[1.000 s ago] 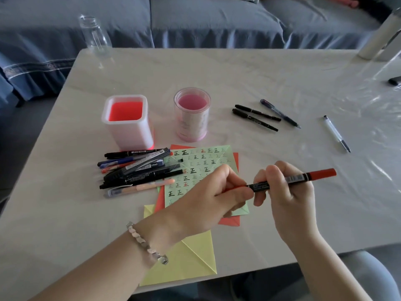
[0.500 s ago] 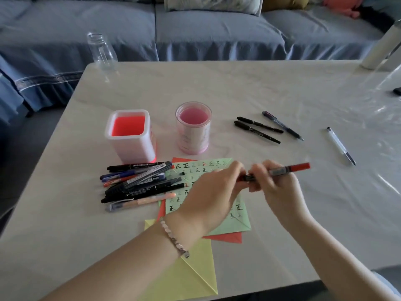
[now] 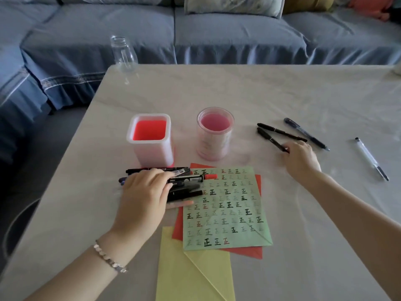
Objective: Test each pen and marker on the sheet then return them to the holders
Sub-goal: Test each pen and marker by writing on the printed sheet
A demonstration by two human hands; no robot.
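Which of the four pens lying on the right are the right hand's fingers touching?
The lower black pen, the one nearest the round holder: the right hand has its fingers pinching its near end.

You have two holders: a square holder (image 3: pixel 152 146) left, a round holder (image 3: pixel 213 144) right. Three sheets near you: a green sheet (image 3: pixel 227 213), a red sheet (image 3: pixel 178 229), a yellow sheet (image 3: pixel 191 279). Four pens far right: two black markers (image 3: pixel 280 131), one blue pen (image 3: pixel 303 132), one clear pen (image 3: pixel 368 157). One bottle (image 3: pixel 123 53). The left pile (image 3: pixel 184 192), one red-capped marker (image 3: pixel 209 177) on top, overlaps beyond counting.
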